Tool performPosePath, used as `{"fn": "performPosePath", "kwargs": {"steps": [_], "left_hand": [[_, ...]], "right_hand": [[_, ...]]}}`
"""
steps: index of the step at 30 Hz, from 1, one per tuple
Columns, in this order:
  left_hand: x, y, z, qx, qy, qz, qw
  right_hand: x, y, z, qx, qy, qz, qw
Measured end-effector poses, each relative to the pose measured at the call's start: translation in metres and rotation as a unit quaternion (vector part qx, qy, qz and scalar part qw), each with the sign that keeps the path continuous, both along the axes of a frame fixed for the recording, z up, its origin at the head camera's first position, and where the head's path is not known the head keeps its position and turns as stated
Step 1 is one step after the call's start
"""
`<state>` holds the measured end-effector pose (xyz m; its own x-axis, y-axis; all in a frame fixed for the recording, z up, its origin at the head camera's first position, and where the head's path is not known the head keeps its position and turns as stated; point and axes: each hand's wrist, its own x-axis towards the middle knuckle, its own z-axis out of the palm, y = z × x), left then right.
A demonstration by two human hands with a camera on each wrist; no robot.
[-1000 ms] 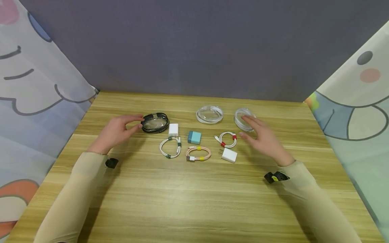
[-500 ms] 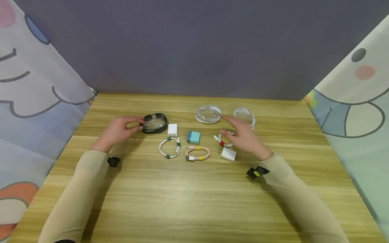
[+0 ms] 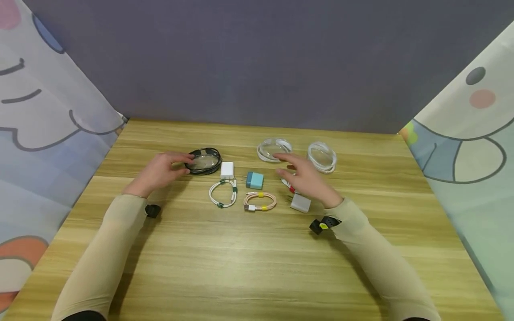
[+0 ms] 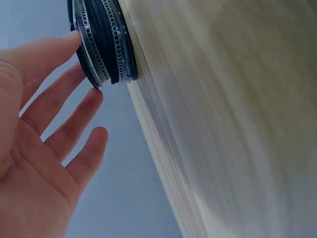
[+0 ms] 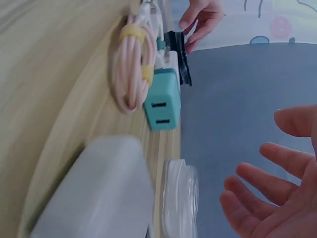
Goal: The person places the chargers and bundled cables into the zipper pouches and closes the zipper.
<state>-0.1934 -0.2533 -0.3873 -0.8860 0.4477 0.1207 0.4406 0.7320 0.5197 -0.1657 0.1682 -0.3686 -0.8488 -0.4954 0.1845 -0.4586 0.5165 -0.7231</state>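
Note:
My left hand touches the near edge of a black-rimmed clear zip pouch with thumb and fingertips, its fingers loosely spread. The pouch lies flat at the left of the row. Over a white cable with red ties hovers my right hand, fingers relaxed and holding nothing. It hides most of that cable, and its fingertips overlap the edge of the middle white-rimmed clear pouch in the head view. Another white-rimmed pouch lies to its right. A white charger sits just below this hand.
Between the hands lie a white charger, a teal charger, a green-tied white cable and a peach cable with yellow ties. A grey panel rises behind the wooden table.
My right hand has moved left from the right-hand pouch, past the red-tied cable's far side, to near the middle pouch. My left hand stays at the black-rimmed pouch.

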Motion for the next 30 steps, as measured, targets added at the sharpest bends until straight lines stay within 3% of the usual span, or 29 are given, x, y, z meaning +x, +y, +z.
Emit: {"fn": "performPosePath", "kwargs": {"steps": [5, 10, 30], "left_hand": [[0.000, 0.000, 0.001, -0.019, 0.015, -0.004, 0.9997], [-0.002, 0.003, -0.004, -0.009, 0.028, -0.003, 0.9996], [0.000, 0.011, -0.001, 0.025, 0.014, -0.013, 0.9995]], "right_hand": [[-0.004, -0.013, 0.002, -0.014, -0.003, 0.001, 1.000], [-0.007, -0.025, 0.004, -0.024, -0.004, 0.009, 1.000], [-0.021, -0.079, 0.003, -0.089, -0.053, 0.038, 0.994]]}}
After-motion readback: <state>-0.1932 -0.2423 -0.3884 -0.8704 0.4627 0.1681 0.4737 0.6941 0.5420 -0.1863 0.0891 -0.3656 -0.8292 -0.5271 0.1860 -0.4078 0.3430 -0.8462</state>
